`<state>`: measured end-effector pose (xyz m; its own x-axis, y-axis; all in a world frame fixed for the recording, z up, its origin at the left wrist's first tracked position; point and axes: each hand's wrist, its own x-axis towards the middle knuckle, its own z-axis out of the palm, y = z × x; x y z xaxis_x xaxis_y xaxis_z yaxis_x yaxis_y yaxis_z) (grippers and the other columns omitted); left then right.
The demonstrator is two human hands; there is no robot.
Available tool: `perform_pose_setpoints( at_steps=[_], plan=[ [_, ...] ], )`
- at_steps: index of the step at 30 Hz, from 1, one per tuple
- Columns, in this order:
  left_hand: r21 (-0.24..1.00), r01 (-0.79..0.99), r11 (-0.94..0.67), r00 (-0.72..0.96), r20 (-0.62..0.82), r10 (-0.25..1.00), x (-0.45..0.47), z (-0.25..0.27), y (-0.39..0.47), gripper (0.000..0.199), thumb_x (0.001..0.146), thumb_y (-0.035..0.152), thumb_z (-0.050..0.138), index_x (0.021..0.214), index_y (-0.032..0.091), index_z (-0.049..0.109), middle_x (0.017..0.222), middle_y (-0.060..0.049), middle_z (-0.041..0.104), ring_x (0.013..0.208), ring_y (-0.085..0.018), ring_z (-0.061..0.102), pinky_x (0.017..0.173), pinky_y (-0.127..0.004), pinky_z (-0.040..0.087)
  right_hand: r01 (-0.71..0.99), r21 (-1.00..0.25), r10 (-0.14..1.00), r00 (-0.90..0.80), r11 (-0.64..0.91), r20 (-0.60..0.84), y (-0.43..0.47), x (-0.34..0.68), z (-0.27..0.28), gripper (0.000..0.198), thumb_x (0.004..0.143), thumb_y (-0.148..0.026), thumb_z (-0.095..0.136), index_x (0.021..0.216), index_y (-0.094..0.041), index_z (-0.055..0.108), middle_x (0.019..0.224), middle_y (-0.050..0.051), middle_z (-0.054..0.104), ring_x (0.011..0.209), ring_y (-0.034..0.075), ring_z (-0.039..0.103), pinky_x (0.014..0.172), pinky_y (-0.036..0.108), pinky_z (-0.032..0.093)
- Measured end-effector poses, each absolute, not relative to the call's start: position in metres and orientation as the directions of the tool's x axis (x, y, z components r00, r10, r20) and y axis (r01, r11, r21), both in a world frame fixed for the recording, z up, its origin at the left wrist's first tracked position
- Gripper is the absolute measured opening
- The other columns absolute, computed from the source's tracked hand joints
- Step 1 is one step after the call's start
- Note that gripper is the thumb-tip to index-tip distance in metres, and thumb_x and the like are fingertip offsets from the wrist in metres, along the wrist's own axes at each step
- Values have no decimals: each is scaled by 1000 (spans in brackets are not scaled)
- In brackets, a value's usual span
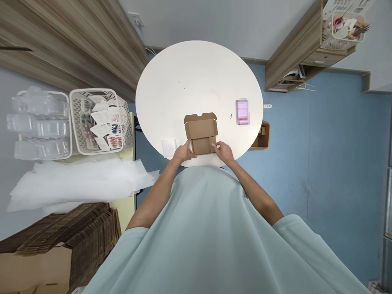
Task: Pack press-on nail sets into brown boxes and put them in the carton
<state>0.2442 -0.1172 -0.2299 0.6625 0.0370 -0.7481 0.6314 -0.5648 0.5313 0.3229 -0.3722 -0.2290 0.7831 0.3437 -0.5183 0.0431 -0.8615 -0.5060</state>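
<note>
A small brown cardboard box (200, 128) lies near the front edge of the round white table, its lid raised on the far side with the tabs sticking out. My left hand (183, 152) grips the box's near left corner, thumb up along the side and fingers at the front wall. On the right, my right hand (224, 152) has its thumb and fingers closed at the right end of the box, by an inner flap. The part of the box inside that shows looks bare. A white square foam sheet or pouch (169, 147) rests just left of my left hand.
The white table (199, 73) carries a pink-screened phone (242, 111) at the right. Left of it stand a basket of packaged items (101, 122), clear plastic containers (43, 122), white sheets (82, 179) and stacked flat cardboard (76, 237). An open carton (263, 139) sits on the floor, right.
</note>
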Motion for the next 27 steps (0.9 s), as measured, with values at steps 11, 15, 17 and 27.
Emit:
perform_pose_setpoints(
  at_steps=[11,15,17,27],
  plan=[
    [528,595,-606,682,-731,32,241,-237,-121,107,74,25,93,164,27,37,88,1,83,72,-23,78,71,-30,53,118,-236,240,764,-965,-599,-360,330,-240,21,109,-24,53,98,-18,69,102,13,79,95,27,73,75,31,46],
    [518,610,-600,673,-738,47,240,-235,-124,108,74,25,92,166,26,35,87,1,82,75,-24,78,70,-31,52,197,-125,232,760,-972,-607,-347,330,-237,21,105,-14,49,106,-16,70,107,16,78,96,28,73,74,32,45],
    [523,614,-592,680,-730,60,237,-235,-127,113,75,26,92,169,25,31,89,0,83,79,-25,78,72,-31,52,212,-116,238,758,-970,-607,-345,331,-235,22,105,-15,48,108,-15,70,108,16,78,97,29,73,74,32,45],
    [467,731,-497,682,-513,521,191,-234,-107,49,96,42,76,141,26,64,123,-7,78,115,-29,74,102,-37,53,86,-201,187,809,-976,-557,-365,329,-220,36,110,-52,54,104,-20,69,103,12,79,98,29,74,77,33,47]
  ],
)
